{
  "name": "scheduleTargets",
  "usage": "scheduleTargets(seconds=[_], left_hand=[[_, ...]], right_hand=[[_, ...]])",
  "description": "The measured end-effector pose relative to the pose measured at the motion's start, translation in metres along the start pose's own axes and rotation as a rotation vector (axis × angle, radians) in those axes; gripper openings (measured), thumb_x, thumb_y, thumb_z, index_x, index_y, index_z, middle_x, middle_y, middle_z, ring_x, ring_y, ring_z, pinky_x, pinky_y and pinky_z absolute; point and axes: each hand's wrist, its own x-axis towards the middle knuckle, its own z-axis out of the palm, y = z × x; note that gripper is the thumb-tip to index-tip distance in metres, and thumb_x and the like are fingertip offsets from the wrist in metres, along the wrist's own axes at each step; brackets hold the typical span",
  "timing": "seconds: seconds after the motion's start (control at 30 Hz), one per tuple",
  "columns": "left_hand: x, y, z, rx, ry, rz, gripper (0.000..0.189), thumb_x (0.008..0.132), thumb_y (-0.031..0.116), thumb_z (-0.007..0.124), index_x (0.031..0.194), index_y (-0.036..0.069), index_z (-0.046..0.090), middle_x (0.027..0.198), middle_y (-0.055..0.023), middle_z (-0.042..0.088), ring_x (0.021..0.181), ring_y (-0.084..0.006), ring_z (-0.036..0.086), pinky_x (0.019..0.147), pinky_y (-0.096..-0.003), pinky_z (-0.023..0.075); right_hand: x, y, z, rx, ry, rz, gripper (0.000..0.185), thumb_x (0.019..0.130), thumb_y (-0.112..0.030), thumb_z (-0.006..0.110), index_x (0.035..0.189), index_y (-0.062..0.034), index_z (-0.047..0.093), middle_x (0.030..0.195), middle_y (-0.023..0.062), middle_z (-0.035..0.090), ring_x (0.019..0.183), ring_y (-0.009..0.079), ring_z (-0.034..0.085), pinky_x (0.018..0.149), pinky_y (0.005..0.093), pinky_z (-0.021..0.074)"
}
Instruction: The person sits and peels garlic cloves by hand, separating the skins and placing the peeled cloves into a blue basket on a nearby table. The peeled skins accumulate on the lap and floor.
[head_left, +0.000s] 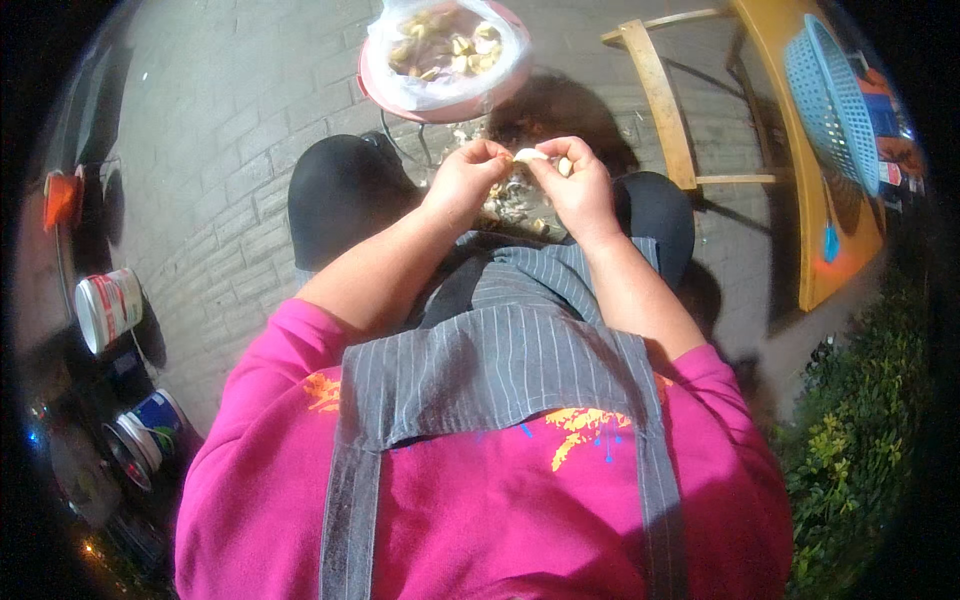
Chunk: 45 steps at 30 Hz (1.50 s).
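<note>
A pale garlic clove (530, 155) is held above the gap between my knees. My right hand (581, 187) pinches it between thumb and forefinger. A second clove (565, 166) is tucked against the curled fingers of that hand. At the first clove's left end, the thumb and fingertips of my left hand (471, 180) are pinched together; whether they grip loose skin there is too small to tell. Beyond my hands, several cloves (461, 56) lie in a white plastic bag (386, 75), which lines a pinkish-red round container or stool top (450, 114).
Garlic skins and scraps (517, 199) lie below my hands on the paved ground (217, 172). A wooden table (806, 247) on its frame stands right, bearing a blue plastic basket (832, 105). Buckets (111, 307) are at left. Leafy plants (840, 457) grow at lower right.
</note>
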Motion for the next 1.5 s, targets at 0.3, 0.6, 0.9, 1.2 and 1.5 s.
scheduleTargets(seconds=[0.3,0.6,0.9,1.2,1.5], left_hand=[[0.000,0.001,0.001,-0.034,-0.016,-0.044,0.013,0.080,0.010,0.060,0.088,0.001,0.057,0.082,-0.0031,0.058,0.080,-0.0117,0.053,0.077,-0.0234,0.0395],[0.000,0.007,0.005,0.328,-0.007,-0.043,0.019,0.086,0.018,0.057,0.092,0.000,0.058,0.073,-0.0015,0.058,0.064,-0.0099,0.051,0.062,-0.0233,0.0413],[0.006,-0.021,-0.007,1.400,-0.045,0.422,0.059,0.068,0.012,0.061,0.125,0.013,0.043,0.102,-0.0184,0.057,0.097,-0.0283,0.055,0.088,-0.0381,0.0413],[-0.007,0.006,0.011,0.741,-0.102,0.459,0.032,0.076,0.011,0.067,0.105,0.002,0.057,0.086,-0.0108,0.062,0.075,-0.0156,0.060,0.071,-0.0265,0.0486],[0.000,0.000,0.006,-0.001,-0.172,0.003,0.024,0.088,0.007,0.052,0.110,-0.002,0.052,0.096,-0.0089,0.060,0.085,-0.0163,0.059,0.077,-0.0284,0.0486]], right_hand=[[-0.002,-0.003,0.000,0.010,0.008,0.036,0.019,0.073,-0.014,0.071,0.085,-0.0058,0.060,0.078,0.0062,0.064,0.069,0.0130,0.058,0.064,0.0270,0.0470],[-0.001,-0.007,-0.001,-0.006,0.102,-0.029,0.018,0.073,-0.014,0.070,0.085,-0.0053,0.060,0.076,0.0057,0.064,0.067,0.0117,0.058,0.062,0.0272,0.0469],[0.005,-0.001,-0.003,0.046,0.108,0.151,0.020,0.074,-0.018,0.071,0.085,-0.0042,0.061,0.076,0.0046,0.064,0.066,0.0088,0.056,0.061,0.0252,0.0466],[0.000,0.008,-0.003,-0.086,-0.076,0.108,0.019,0.074,-0.016,0.069,0.085,-0.0034,0.060,0.079,0.0054,0.063,0.071,0.0095,0.058,0.064,0.0260,0.0471],[-0.004,-0.003,-0.003,0.135,-0.113,0.080,0.012,0.080,-0.009,0.061,0.090,-0.0026,0.062,0.083,0.0056,0.065,0.075,0.0096,0.060,0.068,0.0242,0.0482]])
